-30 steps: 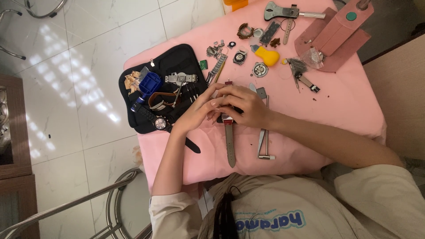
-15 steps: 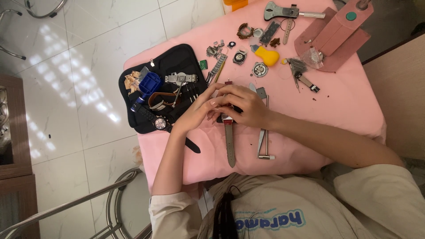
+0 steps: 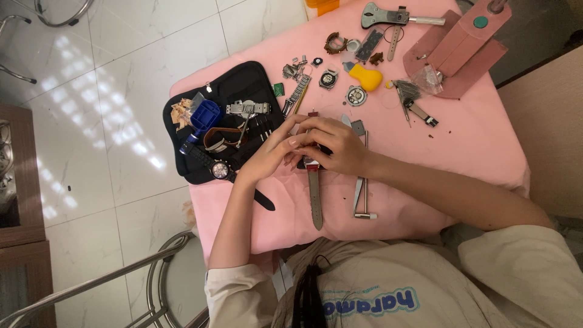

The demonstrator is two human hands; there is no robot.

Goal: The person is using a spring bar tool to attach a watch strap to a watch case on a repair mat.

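Both hands meet at the middle of the pink-covered table (image 3: 473,152). The left hand (image 3: 270,155) and the right hand (image 3: 334,146) curl in toward each other, fingertips touching, pinching a small watch with a grey leather strap (image 3: 315,197). The watch body is hidden under the fingers; the strap hangs straight down toward the near table edge and stops short of it.

Just right of the strap lies a slim metal bar tool (image 3: 359,194), parallel to it and not touching. To the left, an open black tool pouch (image 3: 200,121) overhangs the table's left edge; it carries a blue round case opener (image 3: 204,115), a metal bracelet link piece (image 3: 248,108) and a dark wristwatch with a round face (image 3: 217,169), which sits just beside the left wrist.

Beyond the hands, small watch parts scatter around a yellow rubber blower (image 3: 365,78), with a pink press stand (image 3: 461,51) at the far right corner.

Bare cloth lies to the right of the right forearm, out to the table's right edge, and also below the left wrist. White tiled floor (image 3: 109,91) spreads left of the table, with a chrome stool frame (image 3: 152,273) near the front corner.
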